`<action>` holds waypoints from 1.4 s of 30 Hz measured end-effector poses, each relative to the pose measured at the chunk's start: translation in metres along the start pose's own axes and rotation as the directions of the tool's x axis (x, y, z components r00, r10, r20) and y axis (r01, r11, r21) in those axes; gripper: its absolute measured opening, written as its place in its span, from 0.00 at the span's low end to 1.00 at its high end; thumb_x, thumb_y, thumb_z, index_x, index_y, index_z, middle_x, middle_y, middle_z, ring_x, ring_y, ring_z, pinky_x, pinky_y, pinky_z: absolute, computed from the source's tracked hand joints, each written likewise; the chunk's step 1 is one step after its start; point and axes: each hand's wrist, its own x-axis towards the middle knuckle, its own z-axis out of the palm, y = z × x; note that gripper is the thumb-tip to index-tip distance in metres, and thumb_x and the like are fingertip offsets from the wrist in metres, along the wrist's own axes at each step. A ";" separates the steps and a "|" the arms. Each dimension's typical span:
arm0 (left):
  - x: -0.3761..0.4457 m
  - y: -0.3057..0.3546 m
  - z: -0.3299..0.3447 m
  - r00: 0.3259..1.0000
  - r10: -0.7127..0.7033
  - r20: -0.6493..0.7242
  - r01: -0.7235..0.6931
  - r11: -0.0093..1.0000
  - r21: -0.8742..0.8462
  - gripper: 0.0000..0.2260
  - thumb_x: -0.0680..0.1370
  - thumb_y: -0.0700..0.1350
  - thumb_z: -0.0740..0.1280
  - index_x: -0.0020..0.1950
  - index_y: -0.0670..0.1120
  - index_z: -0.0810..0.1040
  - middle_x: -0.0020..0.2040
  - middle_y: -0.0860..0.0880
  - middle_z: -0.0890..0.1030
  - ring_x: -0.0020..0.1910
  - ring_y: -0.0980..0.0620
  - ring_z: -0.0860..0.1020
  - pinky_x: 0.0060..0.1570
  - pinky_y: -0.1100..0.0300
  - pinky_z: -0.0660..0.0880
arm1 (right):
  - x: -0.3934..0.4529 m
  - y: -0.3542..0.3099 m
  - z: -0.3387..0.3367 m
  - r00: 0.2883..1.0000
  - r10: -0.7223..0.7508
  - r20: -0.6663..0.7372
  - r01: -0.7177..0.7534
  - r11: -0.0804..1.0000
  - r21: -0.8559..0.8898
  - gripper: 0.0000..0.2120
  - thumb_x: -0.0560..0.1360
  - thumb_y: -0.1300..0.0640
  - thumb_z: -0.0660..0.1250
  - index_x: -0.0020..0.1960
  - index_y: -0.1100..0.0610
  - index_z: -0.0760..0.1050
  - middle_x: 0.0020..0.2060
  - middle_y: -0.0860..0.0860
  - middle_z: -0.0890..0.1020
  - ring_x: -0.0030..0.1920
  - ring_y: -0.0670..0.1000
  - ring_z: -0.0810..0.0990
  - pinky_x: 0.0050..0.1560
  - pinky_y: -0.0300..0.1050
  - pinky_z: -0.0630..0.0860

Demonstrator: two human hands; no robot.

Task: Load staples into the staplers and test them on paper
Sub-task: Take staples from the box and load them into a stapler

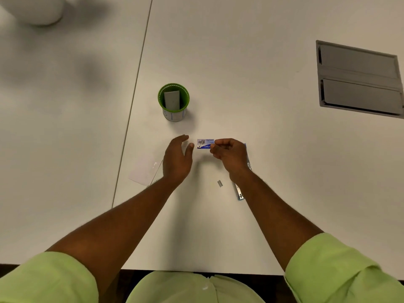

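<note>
Green cup [173, 99]; blue-white staple box [205, 143]; white table [240, 62]; lime sleeves [341, 270].

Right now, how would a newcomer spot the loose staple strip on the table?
Start at the green cup in the middle of the white table and come toward the person, past the hands. The loose staple strip lies just left of the right forearm: a tiny grey metal sliver, far smaller than the blue stapler to its right.

L hand [177, 158] open, R hand [229, 153] fingers curled, pinching.

White table [240, 62], seam down left; grey cable hatch [358, 79] right.
</note>
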 end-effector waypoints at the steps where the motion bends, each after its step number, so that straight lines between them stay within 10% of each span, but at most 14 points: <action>1: 0.002 -0.007 -0.002 0.998 0.054 0.007 -0.055 0.995 0.087 0.18 0.83 0.48 0.64 0.72 0.44 0.73 0.72 0.46 0.75 0.73 0.47 0.70 0.73 0.57 0.65 | 0.006 -0.004 0.001 1.000 0.000 -0.006 0.000 1.000 -0.012 0.07 0.72 0.67 0.75 0.50 0.64 0.80 0.40 0.59 0.85 0.39 0.55 0.84 0.45 0.45 0.83; 12: 0.025 -0.064 -0.002 0.928 0.233 0.291 -0.365 0.729 0.579 0.33 0.84 0.58 0.54 0.83 0.45 0.47 0.83 0.47 0.44 0.82 0.47 0.42 0.80 0.49 0.45 | 0.075 -0.039 0.020 0.990 -0.001 -0.141 -0.023 0.986 -0.165 0.08 0.68 0.63 0.79 0.35 0.53 0.83 0.34 0.55 0.86 0.35 0.52 0.83 0.53 0.54 0.84; 26: 0.024 -0.073 0.005 0.932 0.266 0.246 -0.362 0.684 0.633 0.32 0.83 0.61 0.49 0.83 0.47 0.45 0.84 0.49 0.44 0.82 0.49 0.42 0.80 0.48 0.48 | 0.109 -0.046 0.040 0.984 -0.060 -0.168 0.019 0.971 -0.238 0.09 0.70 0.63 0.76 0.35 0.53 0.81 0.30 0.51 0.85 0.30 0.49 0.83 0.33 0.39 0.79; 42: 0.025 -0.074 0.005 0.932 0.259 0.254 -0.363 0.674 0.643 0.32 0.83 0.61 0.48 0.83 0.47 0.44 0.84 0.49 0.43 0.82 0.49 0.42 0.80 0.49 0.46 | 0.043 -0.009 -0.015 0.957 -0.243 -0.159 0.110 0.811 -0.575 0.00 0.71 0.54 0.74 0.42 0.49 0.83 0.35 0.41 0.83 0.37 0.40 0.82 0.46 0.39 0.79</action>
